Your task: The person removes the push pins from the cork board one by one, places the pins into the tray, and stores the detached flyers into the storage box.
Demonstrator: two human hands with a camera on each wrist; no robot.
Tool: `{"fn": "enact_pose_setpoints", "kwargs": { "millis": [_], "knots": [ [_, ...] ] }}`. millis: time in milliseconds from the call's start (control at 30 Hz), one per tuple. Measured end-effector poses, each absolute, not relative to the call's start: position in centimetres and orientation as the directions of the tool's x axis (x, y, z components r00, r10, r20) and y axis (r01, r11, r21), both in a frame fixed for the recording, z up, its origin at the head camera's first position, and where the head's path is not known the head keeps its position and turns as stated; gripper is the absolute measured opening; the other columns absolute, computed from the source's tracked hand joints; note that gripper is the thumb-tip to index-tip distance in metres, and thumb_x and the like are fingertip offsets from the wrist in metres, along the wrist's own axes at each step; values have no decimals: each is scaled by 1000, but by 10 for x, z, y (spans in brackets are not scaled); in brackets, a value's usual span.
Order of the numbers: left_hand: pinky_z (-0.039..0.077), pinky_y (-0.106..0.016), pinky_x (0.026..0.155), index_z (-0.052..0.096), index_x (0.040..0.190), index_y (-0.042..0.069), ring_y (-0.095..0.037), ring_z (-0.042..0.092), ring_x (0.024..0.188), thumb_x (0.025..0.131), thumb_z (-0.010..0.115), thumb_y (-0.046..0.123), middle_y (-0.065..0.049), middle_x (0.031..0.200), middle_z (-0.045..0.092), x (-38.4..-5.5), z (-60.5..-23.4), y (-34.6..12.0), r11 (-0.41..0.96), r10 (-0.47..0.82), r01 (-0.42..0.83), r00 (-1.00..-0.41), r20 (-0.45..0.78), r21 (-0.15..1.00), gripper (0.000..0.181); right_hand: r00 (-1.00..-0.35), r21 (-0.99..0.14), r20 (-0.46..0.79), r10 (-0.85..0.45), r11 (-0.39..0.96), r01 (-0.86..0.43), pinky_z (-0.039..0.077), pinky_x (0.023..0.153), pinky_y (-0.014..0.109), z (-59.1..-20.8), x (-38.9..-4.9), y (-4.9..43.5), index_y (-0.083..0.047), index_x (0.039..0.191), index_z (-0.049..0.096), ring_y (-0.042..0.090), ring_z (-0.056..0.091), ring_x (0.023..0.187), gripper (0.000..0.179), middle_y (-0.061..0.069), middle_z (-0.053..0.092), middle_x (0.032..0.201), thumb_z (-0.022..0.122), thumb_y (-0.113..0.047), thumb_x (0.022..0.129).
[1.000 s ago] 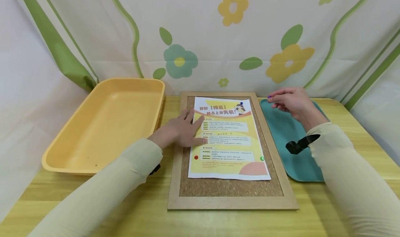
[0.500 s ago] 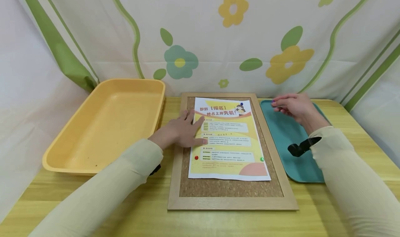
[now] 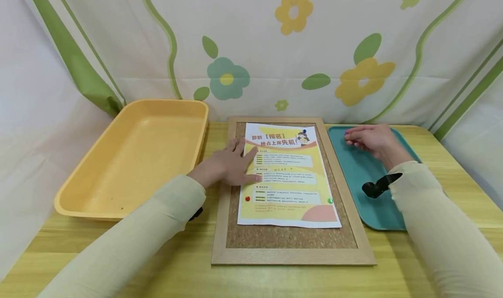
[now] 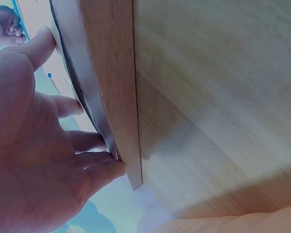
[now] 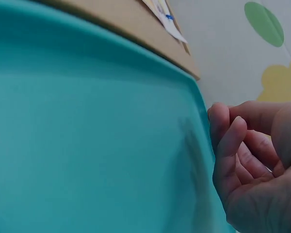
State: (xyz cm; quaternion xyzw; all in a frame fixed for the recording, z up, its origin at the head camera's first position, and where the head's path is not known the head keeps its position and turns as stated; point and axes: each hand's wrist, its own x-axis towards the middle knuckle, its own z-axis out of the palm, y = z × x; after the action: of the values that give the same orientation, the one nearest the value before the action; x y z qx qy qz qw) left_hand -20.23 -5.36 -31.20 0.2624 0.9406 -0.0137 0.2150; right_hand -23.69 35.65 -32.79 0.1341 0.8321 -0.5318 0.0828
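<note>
Spread flat, my left hand (image 3: 232,165) rests on the left edge of a printed yellow poster (image 3: 287,202) and on the wooden frame of a corkboard (image 3: 292,237). In the left wrist view its fingertips lie along the frame edge (image 4: 111,73). A blue pushpin (image 3: 304,131) is at the poster's top right, a red pushpin (image 3: 247,198) at the lower left and a green pushpin (image 3: 329,200) at the lower right. Over the far end of the teal tray (image 3: 377,210), my right hand (image 3: 375,143) pinches a small purple pushpin (image 3: 346,134). The right wrist view hides that pin behind the fingers.
A deep yellow tray (image 3: 129,158) stands left of the corkboard on the wooden table (image 3: 173,263). The teal tray lies close along the board's right side. Behind everything hangs a white curtain (image 3: 259,36) with printed flowers.
My right hand has moved right and lower in the head view, farther over the teal tray, with the purple pushpin still pinched. The left hand has stayed on the poster.
</note>
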Motion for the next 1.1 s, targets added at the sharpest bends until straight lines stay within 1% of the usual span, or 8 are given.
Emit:
{"fn": "enact_pose_setpoints", "kwargs": {
  "millis": [67, 167, 233, 300, 433, 567, 900, 1100],
  "knots": [
    [24, -56, 131, 7, 173, 22, -42, -4, 167, 104, 45, 71, -20, 179, -5, -202, -312, -54, 861, 488, 501, -769, -413, 84, 93, -947, -864, -295, 124, 388, 320, 56, 67, 18, -330, -238, 357, -6, 131, 70, -3, 70, 73, 29, -15, 78, 80, 68, -21, 106],
    [24, -55, 132, 7, 173, 22, -42, -4, 167, 104, 45, 72, -20, 179, -6, -202, -311, -54, 861, 487, 502, -770, -413, 81, 93, -935, -869, -335, 114, 346, 353, 56, 66, 17, -333, -238, 358, -16, 111, 77, -4, 71, 72, 11, -14, 78, 78, 67, -16, 105],
    [24, -55, 132, 7, 173, 23, -42, -4, 167, 104, 45, 72, -20, 179, -6, -202, -312, -53, 862, 486, 501, -770, -413, 81, 93, -928, -870, -352, 124, 324, 373, 57, 66, 17, -335, -238, 357, -23, 100, 78, -3, 72, 71, 14, -14, 78, 77, 68, -15, 105],
    [24, -56, 132, 7, 173, 23, -42, -4, 167, 104, 45, 71, -20, 179, -6, -202, -312, -53, 863, 485, 497, -771, -413, 87, 93, -921, -868, -365, 137, 307, 390, 57, 67, 17, -336, -238, 357, -26, 94, 79, -2, 73, 72, 19, -13, 78, 77, 68, -15, 105],
    [23, -56, 132, 6, 173, 23, -42, -5, 167, 104, 45, 71, -20, 179, -7, -202, -311, -54, 865, 484, 494, -771, -414, 92, 93, -917, -872, -369, 150, 287, 397, 60, 72, 18, -337, -238, 357, -22, 98, 81, 0, 75, 74, 16, -12, 79, 80, 68, -15, 105],
    [23, -56, 132, 6, 173, 23, -42, -5, 167, 104, 45, 71, -20, 179, -7, -202, -311, -54, 864, 485, 495, -771, -414, 90, 93, -908, -875, -386, 160, 247, 416, 61, 75, 20, -338, -240, 357, -22, 94, 81, 1, 77, 75, 20, -10, 79, 80, 67, -14, 106],
    [23, -57, 132, 7, 173, 23, -42, -5, 167, 103, 45, 72, -19, 180, -6, -202, -312, -54, 865, 484, 493, -773, -409, 91, 94, -888, -872, -435, 148, 177, 457, 62, 76, 21, -336, -242, 357, -22, 85, 82, 4, 79, 75, 26, -7, 80, 80, 67, -14, 105],
    [24, -57, 131, 6, 173, 23, -42, -4, 167, 103, 45, 72, -19, 180, -6, -202, -313, -54, 864, 484, 497, -773, -410, 83, 94, -886, -873, -439, 151, 161, 460, 62, 76, 21, -337, -241, 357, -22, 85, 82, 3, 79, 76, 26, -7, 81, 80, 67, -14, 105]
  ]
}}
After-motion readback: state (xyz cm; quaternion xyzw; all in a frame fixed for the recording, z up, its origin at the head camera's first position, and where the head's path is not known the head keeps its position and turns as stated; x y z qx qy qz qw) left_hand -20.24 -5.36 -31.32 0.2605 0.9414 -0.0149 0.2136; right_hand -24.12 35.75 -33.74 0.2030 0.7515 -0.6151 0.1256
